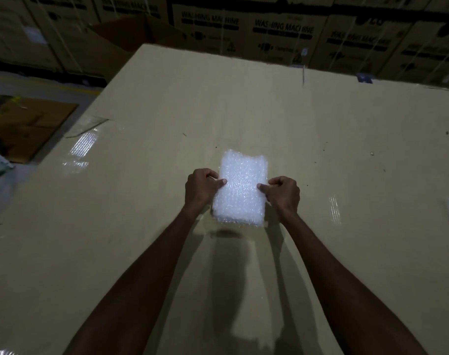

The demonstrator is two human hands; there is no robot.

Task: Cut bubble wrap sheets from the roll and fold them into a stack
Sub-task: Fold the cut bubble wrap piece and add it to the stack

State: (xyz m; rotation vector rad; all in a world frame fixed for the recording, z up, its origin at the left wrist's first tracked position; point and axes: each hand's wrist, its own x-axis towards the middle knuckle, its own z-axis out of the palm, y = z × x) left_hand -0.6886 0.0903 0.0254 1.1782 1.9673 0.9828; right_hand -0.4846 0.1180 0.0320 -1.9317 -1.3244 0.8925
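Folded bubble wrap (240,188) held just above the cardboard counter (320,124), left hand (201,187) and right hand (282,192) each pinching a side edge, thumbs on top. Light, soft, springy, probably unfolds; best held by the edges.

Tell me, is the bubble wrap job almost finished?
Partly. One sheet is already cut and folded into a thick pad. The left hand and right hand pinch its sides above the cardboard top. No roll or stack shows here, so how many sheets remain is unclear.
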